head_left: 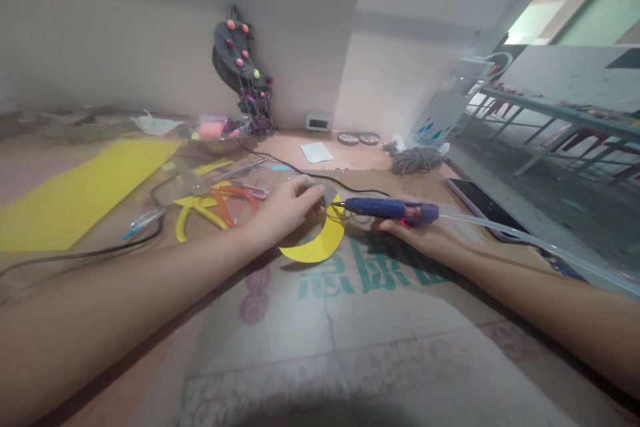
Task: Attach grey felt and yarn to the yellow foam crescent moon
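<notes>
My right hand (400, 223) is closed round a blue hot glue gun (390, 210), with a long clear glue stick (480, 219) trailing from its back and a small red light glowing. Its dark nozzle points left and reaches a yellow crescent moon cutout (325, 240). The upper tip of the crescent is pinched in my left hand (303, 200). Beside the fingers a grey piece (330, 193) lies against the cutout; whether it is felt or yarn I cannot make out. Some thin cord loops just below the nozzle.
Left lie scissors (223, 207), pliers with yellow handles (193, 220) and a yellow sheet (85, 193). A decorated grey moon (235, 53) stands at the back near a small digital clock (319, 123). Grey yarn (415, 160) and a phone (487, 207) are right. A black cable crosses the table.
</notes>
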Tool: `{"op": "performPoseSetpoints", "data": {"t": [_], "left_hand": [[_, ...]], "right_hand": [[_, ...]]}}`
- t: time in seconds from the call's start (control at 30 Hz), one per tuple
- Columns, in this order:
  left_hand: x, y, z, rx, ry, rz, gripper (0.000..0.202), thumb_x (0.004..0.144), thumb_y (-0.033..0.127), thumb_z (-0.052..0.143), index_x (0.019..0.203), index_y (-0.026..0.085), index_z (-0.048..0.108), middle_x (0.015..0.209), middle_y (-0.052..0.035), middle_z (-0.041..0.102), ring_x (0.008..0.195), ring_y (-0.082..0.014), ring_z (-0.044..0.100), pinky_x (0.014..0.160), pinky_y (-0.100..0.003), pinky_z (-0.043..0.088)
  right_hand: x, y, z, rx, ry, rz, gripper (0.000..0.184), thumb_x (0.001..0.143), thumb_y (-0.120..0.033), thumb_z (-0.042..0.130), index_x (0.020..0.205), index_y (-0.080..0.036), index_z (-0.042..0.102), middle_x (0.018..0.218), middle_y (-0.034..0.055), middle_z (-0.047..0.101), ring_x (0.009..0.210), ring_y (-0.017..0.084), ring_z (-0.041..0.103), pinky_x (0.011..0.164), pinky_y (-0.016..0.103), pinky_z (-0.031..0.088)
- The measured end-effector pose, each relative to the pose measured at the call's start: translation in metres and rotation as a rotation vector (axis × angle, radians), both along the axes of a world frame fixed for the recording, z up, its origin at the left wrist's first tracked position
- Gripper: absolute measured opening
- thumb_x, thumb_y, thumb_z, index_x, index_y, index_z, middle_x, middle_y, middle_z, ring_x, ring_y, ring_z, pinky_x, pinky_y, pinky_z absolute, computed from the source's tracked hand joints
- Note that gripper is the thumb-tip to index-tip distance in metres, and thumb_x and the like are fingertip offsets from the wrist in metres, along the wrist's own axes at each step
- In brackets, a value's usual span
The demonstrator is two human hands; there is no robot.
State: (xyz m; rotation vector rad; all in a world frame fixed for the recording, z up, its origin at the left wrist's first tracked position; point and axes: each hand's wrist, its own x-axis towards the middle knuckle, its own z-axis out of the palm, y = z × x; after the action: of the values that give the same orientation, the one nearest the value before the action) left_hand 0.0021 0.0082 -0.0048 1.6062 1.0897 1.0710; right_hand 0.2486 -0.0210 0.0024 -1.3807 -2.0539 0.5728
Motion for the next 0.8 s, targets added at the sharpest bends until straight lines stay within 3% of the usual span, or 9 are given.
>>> {"op": "performPoseSetpoints", "data": {"t": [0.23,0.67,0.8], "left_hand": [[-0.0004,-0.0001,0.0014,0.010,0.005,-0.009,0.021,0.085,0.033,0.054,0.070,0.019,0.055,0.063,0.0021,0.062,0.061,-0.0122,0.057,0.062,-0.024,0.042],[0.0023,-0.0004,-0.0034,-0.095,-0.130,-0.023,0.019,0.084,0.035,0.057,0.075,0.018,0.053,0.064,0.0039,0.060,0.062,-0.0109,0.059,0.062,-0.023,0.045],[0.0006,0.0025,-0.0020,-0.061,-0.102,-0.050,0.018,0.084,0.035,0.057,0.077,0.018,0.056,0.065,0.0036,0.060,0.060,-0.0104,0.056,0.059,-0.022,0.042]], "right_hand": [[-0.0005,-0.0015,0.0017,0.001,-0.070,0.054,0.032,0.079,-0.057,0.061,0.078,-0.025,0.059,0.073,0.0031,0.066,0.069,0.023,0.065,0.061,0.035,0.054],[-0.0026,-0.0063,0.0096,-0.013,-0.030,-0.016,0.029,0.079,-0.053,0.063,0.079,-0.024,0.063,0.075,0.0026,0.066,0.071,0.023,0.065,0.064,0.035,0.053],[-0.0031,-0.0069,0.0087,0.018,-0.059,-0.005,0.028,0.081,-0.052,0.062,0.077,-0.025,0.062,0.074,0.0021,0.065,0.069,0.022,0.064,0.062,0.034,0.052]]}}
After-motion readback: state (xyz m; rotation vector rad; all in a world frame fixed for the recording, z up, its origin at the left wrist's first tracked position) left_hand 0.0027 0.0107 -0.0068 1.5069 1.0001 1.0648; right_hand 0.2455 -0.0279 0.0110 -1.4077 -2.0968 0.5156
